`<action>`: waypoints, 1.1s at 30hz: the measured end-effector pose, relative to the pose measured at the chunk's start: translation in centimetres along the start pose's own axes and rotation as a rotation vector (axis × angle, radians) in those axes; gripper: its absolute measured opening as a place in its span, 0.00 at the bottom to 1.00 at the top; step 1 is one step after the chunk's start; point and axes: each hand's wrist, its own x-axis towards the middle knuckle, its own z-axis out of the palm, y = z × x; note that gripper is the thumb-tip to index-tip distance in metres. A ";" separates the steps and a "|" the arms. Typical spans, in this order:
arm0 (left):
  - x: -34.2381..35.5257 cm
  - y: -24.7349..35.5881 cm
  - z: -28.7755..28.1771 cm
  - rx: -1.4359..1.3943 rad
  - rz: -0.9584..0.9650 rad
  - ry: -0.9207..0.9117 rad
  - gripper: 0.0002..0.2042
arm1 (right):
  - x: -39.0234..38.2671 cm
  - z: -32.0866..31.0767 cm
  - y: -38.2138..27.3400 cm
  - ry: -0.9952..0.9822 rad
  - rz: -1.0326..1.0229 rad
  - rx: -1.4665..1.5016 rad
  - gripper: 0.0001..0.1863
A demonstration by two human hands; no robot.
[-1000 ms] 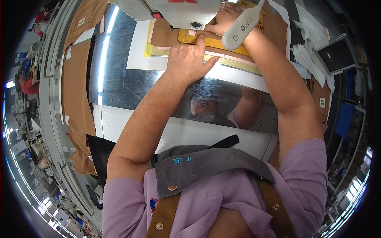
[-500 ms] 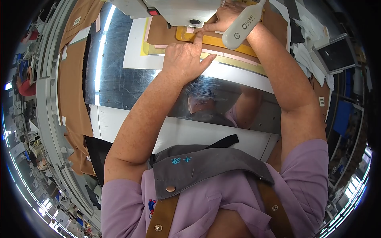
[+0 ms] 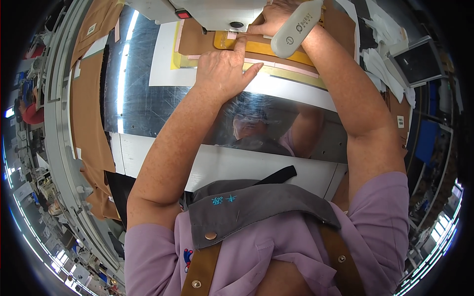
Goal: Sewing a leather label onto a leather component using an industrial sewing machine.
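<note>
A white machine head (image 3: pixel 212 15) hangs over a yellow template (image 3: pixel 264 48) on brown material (image 3: pixel 195 42), layered with pale yellow and white sheets (image 3: pixel 163 66) and pink strips. My left hand (image 3: pixel 222 71) rests on this stack, index finger touching the template just below the head and thumb out to the side. Behind it, my right hand (image 3: pixel 276 19) touches the template area right of the head, thumb stretched leftward, fingertips partly hidden. A pale hand-sized device (image 3: pixel 294 32) hangs over that hand and wrist.
A shiny metal plate (image 3: pixel 136 108) lies on the white table (image 3: pixel 256 175). Brown pieces (image 3: pixel 86 108) are piled left beside a metal rail. A dark screen (image 3: pixel 414 59) and crumpled white sheets (image 3: pixel 382 34) stand at right. Another person in red (image 3: pixel 32 111) is at far left.
The whole view shifts slightly, the machine, stack and hands appearing a little farther left and up. Both hands keep nearly the same pose on the stack.
</note>
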 end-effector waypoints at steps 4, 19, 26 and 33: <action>0.1 -0.1 0.4 -0.006 0.041 0.064 0.36 | 0.6 0.3 0.4 -0.054 0.020 -0.004 0.21; 0.2 1.0 -0.6 -0.022 -0.027 -0.083 0.34 | 0.6 -0.8 -0.1 -0.250 0.029 -0.001 0.24; 0.0 0.7 0.3 -0.044 0.014 0.074 0.31 | 0.8 -2.0 -0.6 -0.329 0.022 0.003 0.26; 0.3 0.9 0.2 0.008 0.018 0.041 0.31 | 1.1 -3.0 -1.1 -0.407 0.025 -0.006 0.28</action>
